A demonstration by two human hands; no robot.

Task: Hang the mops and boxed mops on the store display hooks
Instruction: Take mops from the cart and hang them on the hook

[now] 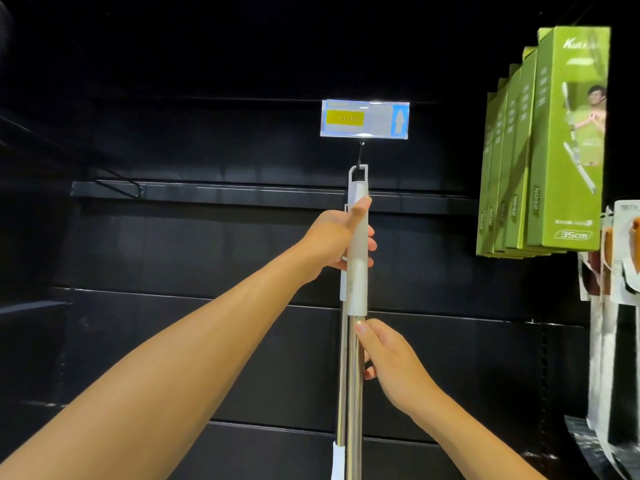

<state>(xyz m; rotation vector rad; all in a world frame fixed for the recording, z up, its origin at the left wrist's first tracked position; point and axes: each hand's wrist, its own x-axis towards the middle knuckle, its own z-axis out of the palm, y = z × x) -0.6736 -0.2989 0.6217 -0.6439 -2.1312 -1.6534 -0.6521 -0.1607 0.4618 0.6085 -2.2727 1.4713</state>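
Centre: mop grip [357, 244] plain white-grey. Below it, mop pole [354, 393] shiny silver metal. Above, price tag [364, 118] has a pale blue border, a yellow block and a white arrow on blue. The hook [361, 154] is black. Upper right: boxed mops [568, 150] lime green, white lettering, photo print on the front. The display wall [207, 244] is plain black. Right edge: packs [627, 216] white with orange-brown patches.

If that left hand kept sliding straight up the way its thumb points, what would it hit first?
Most likely the left hand would meet the loop atop the mop handle, where the black hook sits; the price tag hangs just above. Depth is unclear.
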